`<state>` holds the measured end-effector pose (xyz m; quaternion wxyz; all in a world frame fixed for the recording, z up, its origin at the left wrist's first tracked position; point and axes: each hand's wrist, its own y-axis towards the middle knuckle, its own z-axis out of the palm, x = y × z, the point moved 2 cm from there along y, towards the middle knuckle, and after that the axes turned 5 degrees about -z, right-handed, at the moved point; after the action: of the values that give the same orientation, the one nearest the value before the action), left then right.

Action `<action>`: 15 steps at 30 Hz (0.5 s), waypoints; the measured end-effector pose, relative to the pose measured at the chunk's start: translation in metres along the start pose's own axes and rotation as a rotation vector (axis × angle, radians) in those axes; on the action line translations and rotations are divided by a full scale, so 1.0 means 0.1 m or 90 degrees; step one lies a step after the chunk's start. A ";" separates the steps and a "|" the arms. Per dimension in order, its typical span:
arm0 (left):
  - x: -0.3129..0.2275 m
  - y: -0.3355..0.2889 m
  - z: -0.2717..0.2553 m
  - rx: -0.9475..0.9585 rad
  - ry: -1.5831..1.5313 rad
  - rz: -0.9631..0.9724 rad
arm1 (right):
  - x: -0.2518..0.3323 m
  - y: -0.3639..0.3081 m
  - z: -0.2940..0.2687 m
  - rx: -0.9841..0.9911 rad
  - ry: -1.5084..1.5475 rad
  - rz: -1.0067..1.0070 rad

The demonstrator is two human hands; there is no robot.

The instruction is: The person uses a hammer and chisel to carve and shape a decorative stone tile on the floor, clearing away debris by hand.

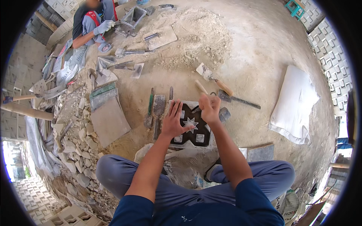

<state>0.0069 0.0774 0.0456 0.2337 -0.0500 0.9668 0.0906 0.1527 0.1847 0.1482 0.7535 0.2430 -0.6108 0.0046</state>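
My left hand (173,123) lies flat with fingers spread on the left side of a dark patterned form (202,130). The form has a pale star (190,123) at its centre and pale square patches around it, and rests on a light board (214,140) in front of my crossed legs. Over the form's far right part my right hand (210,108) is closed in a fist; what it grips is hidden. A wooden handle (201,87) shows just beyond that fist, and I cannot tell whether it is joined to what I hold.
Left of the form lie a flat float (159,105) and a green-edged tool (151,101). Beyond my right hand is a trowel (204,71). Grey slabs (109,120) and rubble (81,139) lie left; a white sack (294,105) lies right. A gloved co-worker (90,28) sits far left.
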 end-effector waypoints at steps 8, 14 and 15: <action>-0.06 0.02 0.03 -0.006 -0.019 0.019 | -0.07 -0.03 -0.10 -0.022 -0.036 -0.064; 0.03 -0.03 0.00 0.010 0.010 -0.013 | 0.14 -0.09 -0.08 -0.061 0.060 -0.048; 0.03 0.00 0.01 0.004 0.002 0.000 | 0.07 -0.09 -0.10 -0.062 0.057 -0.048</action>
<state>0.0051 0.0777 0.0435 0.2320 -0.0495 0.9675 0.0878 0.1661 0.1778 0.1501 0.7908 0.2284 -0.5662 -0.0428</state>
